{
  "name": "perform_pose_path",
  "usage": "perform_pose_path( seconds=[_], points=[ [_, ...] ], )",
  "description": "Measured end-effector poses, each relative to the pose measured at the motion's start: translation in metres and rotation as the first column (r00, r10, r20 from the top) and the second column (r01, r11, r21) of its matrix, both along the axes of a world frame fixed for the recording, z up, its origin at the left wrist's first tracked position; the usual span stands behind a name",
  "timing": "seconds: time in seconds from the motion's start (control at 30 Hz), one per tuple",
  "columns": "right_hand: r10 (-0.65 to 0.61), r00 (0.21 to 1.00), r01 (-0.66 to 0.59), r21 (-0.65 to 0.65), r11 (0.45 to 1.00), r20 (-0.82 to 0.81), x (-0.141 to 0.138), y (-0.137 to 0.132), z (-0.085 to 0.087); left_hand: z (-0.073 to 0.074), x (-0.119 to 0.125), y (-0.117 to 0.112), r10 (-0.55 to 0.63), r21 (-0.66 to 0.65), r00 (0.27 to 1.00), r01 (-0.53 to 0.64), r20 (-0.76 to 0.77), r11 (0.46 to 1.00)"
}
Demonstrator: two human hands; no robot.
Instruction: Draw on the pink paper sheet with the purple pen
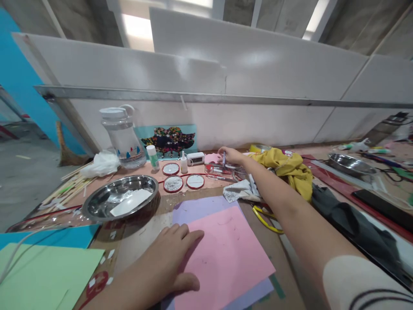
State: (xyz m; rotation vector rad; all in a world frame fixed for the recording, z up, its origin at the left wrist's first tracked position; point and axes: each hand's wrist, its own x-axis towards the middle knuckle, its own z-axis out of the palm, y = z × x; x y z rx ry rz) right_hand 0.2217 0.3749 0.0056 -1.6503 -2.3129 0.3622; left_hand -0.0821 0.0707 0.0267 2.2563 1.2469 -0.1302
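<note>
My left hand (pixel 169 258) lies at the left edge of a pink paper sheet (pixel 229 254), thumb and forefinger apart. Under the pink sheet is a lilac sheet (pixel 196 209), its edges showing at the top and bottom. Far forward, my right hand (pixel 231 156) pinches a slim, bluish pen-like tool (pixel 223 160), held upright; its exact kind is too small to make out. Below that hand is a clear case (pixel 219 170) with red parts. A small pink paper piece (pixel 211 159) sits just left of the fingers.
A steel bowl (pixel 151 189) with white scraps stands at left, before a water jug (pixel 124 137). Three round red-rimmed lids (pixel 195 181), a glue stick (pixel 152 157) and a small bottle (pixel 183 163) stand mid-table. Yellow scissors (pixel 266 221) and yellow cloth (pixel 290 170) lie right.
</note>
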Motion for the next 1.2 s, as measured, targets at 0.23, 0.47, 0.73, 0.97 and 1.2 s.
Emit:
perform_pose_path(
  seconds=[0.23, 0.47, 0.73, 0.97, 1.2],
  points=[
    [0.128, 0.983, -0.112, -0.124, 0.986, 0.132, -0.007, 0.002, 0.008, 0.000, 0.001, 0.002, 0.013, -0.008, 1.000, -0.013, -0.001, 1.000],
    [0.102, 0.975, -0.095, -0.043, 0.995, 0.195, -0.003, -0.001, 0.004, 0.000, 0.000, 0.000, 0.009, -0.009, 1.000, -0.009, 0.009, 1.000],
    [-0.188, 0.976, 0.160, 0.226, 0.961, 0.111, -0.003, 0.006, 0.006, -0.001, 0.000, 0.000, 0.016, -0.008, 1.000, -0.016, 0.019, 1.000],
    [-0.220, 0.975, 0.208, 0.268, 0.941, 0.016, -0.036, 0.040, 0.032, -0.004, -0.002, -0.001, 0.015, 0.016, 1.000, -0.016, 0.016, 1.000],
    [-0.353, 0.922, 0.386, 0.320, 0.865, -0.157, -0.046, 0.033, 0.024, 0.006, 0.003, -0.001, 0.015, -0.013, 1.000, -0.015, -0.018, 1.000]
  ],
)
